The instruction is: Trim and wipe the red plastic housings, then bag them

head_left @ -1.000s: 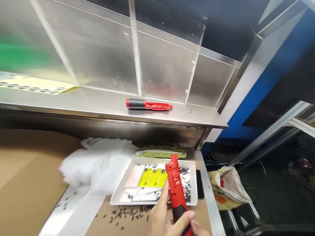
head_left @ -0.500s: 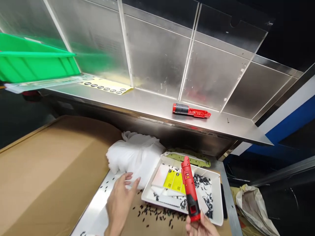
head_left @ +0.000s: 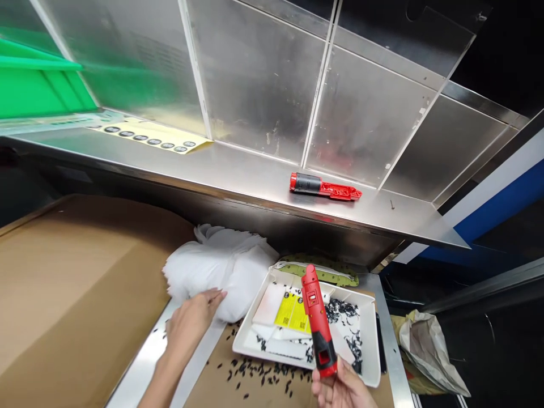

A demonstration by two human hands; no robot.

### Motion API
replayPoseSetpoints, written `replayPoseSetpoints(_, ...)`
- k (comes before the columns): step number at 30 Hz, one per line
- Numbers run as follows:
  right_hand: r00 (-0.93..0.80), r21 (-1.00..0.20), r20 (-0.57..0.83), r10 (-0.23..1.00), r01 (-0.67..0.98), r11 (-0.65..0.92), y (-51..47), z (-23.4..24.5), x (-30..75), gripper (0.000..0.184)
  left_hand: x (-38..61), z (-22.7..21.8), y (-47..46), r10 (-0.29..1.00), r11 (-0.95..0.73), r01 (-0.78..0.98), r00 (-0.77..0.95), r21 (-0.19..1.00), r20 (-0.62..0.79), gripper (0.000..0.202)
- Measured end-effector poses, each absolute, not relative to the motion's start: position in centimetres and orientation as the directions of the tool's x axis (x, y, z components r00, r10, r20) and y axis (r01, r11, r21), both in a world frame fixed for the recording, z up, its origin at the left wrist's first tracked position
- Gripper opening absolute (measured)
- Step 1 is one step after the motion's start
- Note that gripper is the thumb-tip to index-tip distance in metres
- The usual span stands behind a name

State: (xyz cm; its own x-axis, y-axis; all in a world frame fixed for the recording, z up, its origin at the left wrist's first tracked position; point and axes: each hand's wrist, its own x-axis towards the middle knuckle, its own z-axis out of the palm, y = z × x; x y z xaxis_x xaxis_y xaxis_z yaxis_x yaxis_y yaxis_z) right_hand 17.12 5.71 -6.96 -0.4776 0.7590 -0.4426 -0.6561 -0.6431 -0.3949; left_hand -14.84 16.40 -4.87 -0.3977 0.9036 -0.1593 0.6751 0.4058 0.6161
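Note:
My right hand [head_left: 340, 388] grips the lower end of a red and black plastic tool housing [head_left: 318, 317], which stands almost upright in front of a white tray [head_left: 374, 345]. At the front of a bundle of thin white sheets [head_left: 216, 263], my left hand [head_left: 191, 318] is closed, thumb and fingers pinching the edge of a sheet. Inside the tray are yellow labels [head_left: 289, 313], pale flat pieces and many small black parts [head_left: 357, 345]. More black bits [head_left: 259, 371] lie scattered on the cardboard before it.
On the steel shelf [head_left: 238, 175] lie another red and black tool housing [head_left: 325, 187], a screw [head_left: 392, 205] and a yellow sticker sheet [head_left: 157, 135]. A green bin [head_left: 42, 85] stands far left. Brown cardboard [head_left: 85, 272] fills the left; a green pouch [head_left: 317, 271] sits behind the tray.
My left hand has gone from open fingers to a pinch at the white sheets. The view has shifted somewhat; my right hand still holds the housing.

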Motion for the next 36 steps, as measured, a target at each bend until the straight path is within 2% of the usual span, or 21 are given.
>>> replayPoseSetpoints(5,-0.370,-0.473,-0.458,0.808,-0.669,-0.574,5.6,-5.3,17.0,0.050,-13.5,-2.0,16.6,0.915,0.232,0.702,-0.392,0.674,0.094,0.043)
replayPoseSetpoints(9,-0.378,-0.501,-0.423,0.823,-0.659,-0.561,5.5,-4.8,17.3,0.050,-12.2,-0.4,17.3,0.822,0.170,0.533,-0.540,0.829,0.178,0.033)
replayPoseSetpoints(11,-0.386,-0.515,-0.400,0.832,-0.656,-0.552,5.5,-4.8,17.5,0.050,-11.4,0.1,17.8,0.778,0.127,0.349,-0.616,0.929,0.125,0.026)
replayPoseSetpoints(14,-0.362,-0.559,-0.381,0.851,-0.643,-0.523,5.5,-4.5,17.7,0.049,-9.6,0.3,18.3,0.795,0.071,-0.054,-0.600,0.996,-0.089,0.012)
replayPoseSetpoints(16,-0.299,-0.627,-0.363,0.883,-0.622,-0.468,5.6,-4.2,17.8,0.047,-7.9,0.1,18.1,0.848,0.117,-0.310,-0.463,0.943,-0.257,0.005)
replayPoseSetpoints(18,-0.169,-0.744,-0.312,0.935,-0.569,-0.351,5.7,-4.2,17.9,0.048,-5.8,-0.1,17.5,0.874,0.207,-0.475,-0.302,0.855,-0.380,0.014)
replayPoseSetpoints(20,0.007,-0.866,-0.230,0.973,-0.458,-0.201,5.5,-4.5,18.3,0.051,-3.7,-0.1,16.7,0.874,0.266,-0.562,-0.203,0.783,-0.442,0.015)
replayPoseSetpoints(22,0.185,-0.948,-0.159,0.970,-0.303,-0.098,5.1,-5.1,18.9,0.051,-1.9,0.0,15.8,0.883,0.279,-0.604,-0.144,0.746,-0.446,0.010)
replayPoseSetpoints(24,0.327,-0.991,-0.076,0.942,-0.129,-0.035,4.4,-5.9,19.7,0.045,-0.7,0.2,15.1,0.903,0.284,-0.623,-0.082,0.729,-0.421,0.009)
replayPoseSetpoints(26,0.412,-0.998,0.049,0.910,0.050,0.031,3.8,-6.4,20.5,0.037,0.1,0.4,14.7,0.917,0.293,-0.624,-0.032,0.724,-0.398,0.018)
replayPoseSetpoints(29,0.454,-0.946,0.262,0.851,0.296,0.133,3.2,-6.5,21.4,0.029,0.5,0.3,14.3,0.924,0.291,-0.614,-0.019,0.733,-0.382,0.022)
replayPoseSetpoints(32,0.413,-0.833,0.467,0.782,0.502,0.232,3.1,-5.9,21.6,0.023,0.9,-0.1,13.9,0.923,0.298,-0.600,-0.016,0.742,-0.383,0.023)
replayPoseSetpoints(36,0.313,-0.691,0.621,0.719,0.651,0.313,2.8,-5.5,21.1,0.020,1.8,-0.1,13.1,0.924,0.303,-0.579,-0.015,0.757,-0.381,0.032)
